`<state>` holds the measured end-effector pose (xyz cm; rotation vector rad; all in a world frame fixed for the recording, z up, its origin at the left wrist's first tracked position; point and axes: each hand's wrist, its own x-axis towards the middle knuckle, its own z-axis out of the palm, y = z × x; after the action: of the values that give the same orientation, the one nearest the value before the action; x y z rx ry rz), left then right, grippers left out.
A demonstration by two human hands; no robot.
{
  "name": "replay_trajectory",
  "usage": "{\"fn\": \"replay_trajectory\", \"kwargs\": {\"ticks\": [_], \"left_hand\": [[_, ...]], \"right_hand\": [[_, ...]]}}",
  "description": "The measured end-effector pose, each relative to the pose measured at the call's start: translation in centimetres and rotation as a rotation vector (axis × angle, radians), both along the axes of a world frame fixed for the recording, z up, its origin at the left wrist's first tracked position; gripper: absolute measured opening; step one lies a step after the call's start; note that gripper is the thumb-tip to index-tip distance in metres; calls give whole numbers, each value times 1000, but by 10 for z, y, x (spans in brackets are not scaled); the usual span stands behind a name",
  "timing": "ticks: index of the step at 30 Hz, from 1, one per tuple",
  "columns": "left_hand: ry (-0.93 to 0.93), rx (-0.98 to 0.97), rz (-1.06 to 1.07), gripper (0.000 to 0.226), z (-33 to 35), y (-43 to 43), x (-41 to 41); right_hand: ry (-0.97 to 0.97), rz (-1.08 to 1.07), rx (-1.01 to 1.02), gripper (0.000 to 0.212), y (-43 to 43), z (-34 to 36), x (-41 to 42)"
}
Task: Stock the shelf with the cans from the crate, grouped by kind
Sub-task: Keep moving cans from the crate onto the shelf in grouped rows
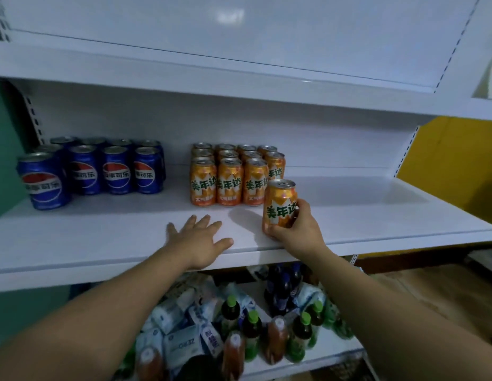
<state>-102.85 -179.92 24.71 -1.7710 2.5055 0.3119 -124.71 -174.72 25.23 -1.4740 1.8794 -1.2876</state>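
Note:
On the white middle shelf a block of several blue cola cans stands at the left. A block of several orange soda cans stands in the middle. My right hand grips one more orange can upright, just in front of the right end of the orange block, near the shelf's front edge. My left hand lies flat on the shelf with fingers spread, holding nothing. The crate is not in view.
The shelf's right half is bare white board. An upper shelf juts out above. On the lower shelf stand green-capped and dark bottles and white drink cartons. A yellow panel is at the right.

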Motion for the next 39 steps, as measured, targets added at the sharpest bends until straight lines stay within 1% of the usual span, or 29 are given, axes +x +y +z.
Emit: {"fn": "replay_trajectory", "kwargs": {"ticks": [4,6,9,12,17,22,30,33,36,39], "left_hand": [[-39,-39,3,73,-6,-3,-3],[-47,-62,0,73,-7,-4,-2],[-58,-93,2,73,-7,-6,-4],[-65,-92,-5,73,-7,-6,-9],[-60,-91,0,72,-11,-7,-12],[-72,-94,1,71,-13,-8,-12],[-68,-82,20,71,-18,-11,-11],[-54,-54,27,71,-15,-15,-12],[-57,4,56,71,-8,-20,-6],[-41,59,77,78,6,-24,-11]], "right_hand": [[3,-19,24,74,-20,2,-10],[10,-34,27,69,-31,5,-15],[7,-71,-3,56,-50,8,-24],[38,-82,-13,52,-66,7,-33],[94,-96,14,62,-91,-2,-45],[136,-91,40,59,-111,-6,-50],[177,-65,135,60,-125,-10,-50],[207,-61,179,67,-118,-1,-52],[306,-69,227,80,-97,11,-59],[383,-115,290,80,-63,21,-77]]}}
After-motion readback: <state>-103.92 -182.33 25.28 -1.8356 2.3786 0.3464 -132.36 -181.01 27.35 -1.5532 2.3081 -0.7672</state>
